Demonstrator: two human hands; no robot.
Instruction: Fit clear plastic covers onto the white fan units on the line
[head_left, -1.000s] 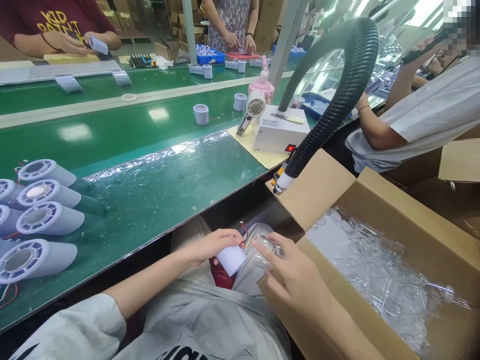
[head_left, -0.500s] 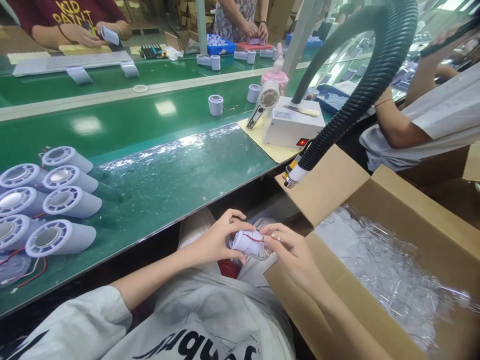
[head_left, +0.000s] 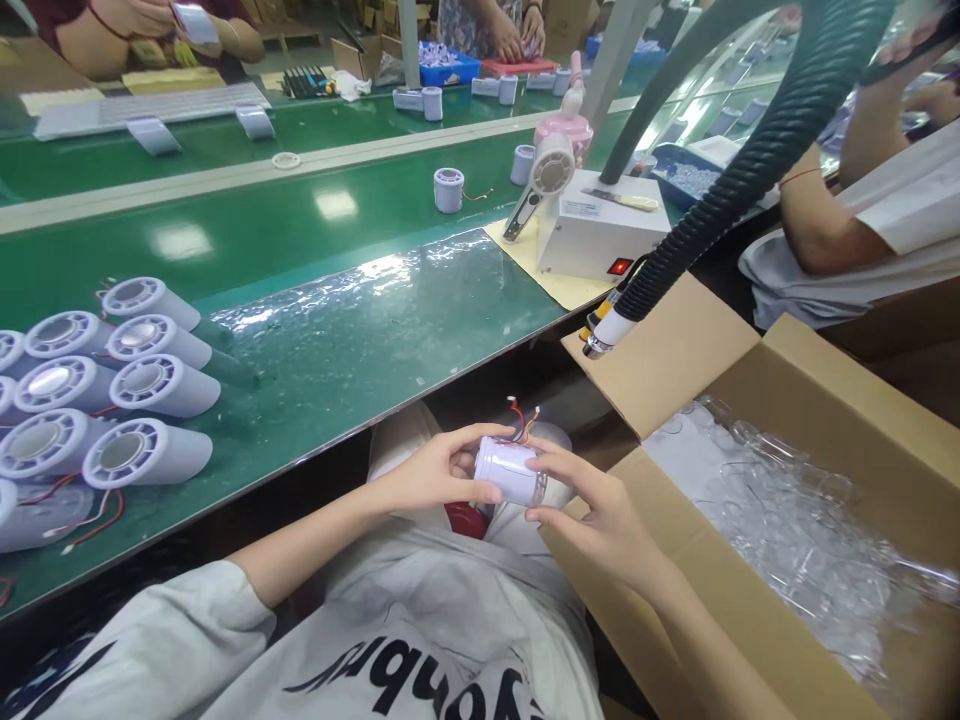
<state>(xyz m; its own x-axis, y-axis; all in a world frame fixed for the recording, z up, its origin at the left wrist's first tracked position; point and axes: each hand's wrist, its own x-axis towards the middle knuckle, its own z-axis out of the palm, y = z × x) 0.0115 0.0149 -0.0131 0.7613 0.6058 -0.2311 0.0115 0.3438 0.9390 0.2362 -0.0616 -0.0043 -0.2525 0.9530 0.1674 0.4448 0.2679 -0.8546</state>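
Over my lap I have a pale lavender cylindrical fan housing (head_left: 510,472), lying on its side. Red and dark wires (head_left: 519,418) with small white connectors stick up from its far side. Its right end looks clear, like transparent plastic. My left hand (head_left: 439,468) is closed around the left end, thumb below and fingers behind. At the right end, my right hand (head_left: 596,505) grips with fingers on top and thumb at the lower edge. Several similar housings (head_left: 169,385) with round grey centres stand at the left of the green bench (head_left: 352,330).
On my right stands an open cardboard box (head_left: 675,545) of clear plastic parts (head_left: 787,510). A black flexible hose (head_left: 735,180) arches above a white device (head_left: 600,235) with a lit red switch. A handheld fan (head_left: 544,180) leans there. Co-workers' hands (head_left: 517,40) are across the belt.
The housing has turned in my hands, so its wires now point up and away instead of lying across its front. My right fingers have moved from the wires onto the housing.
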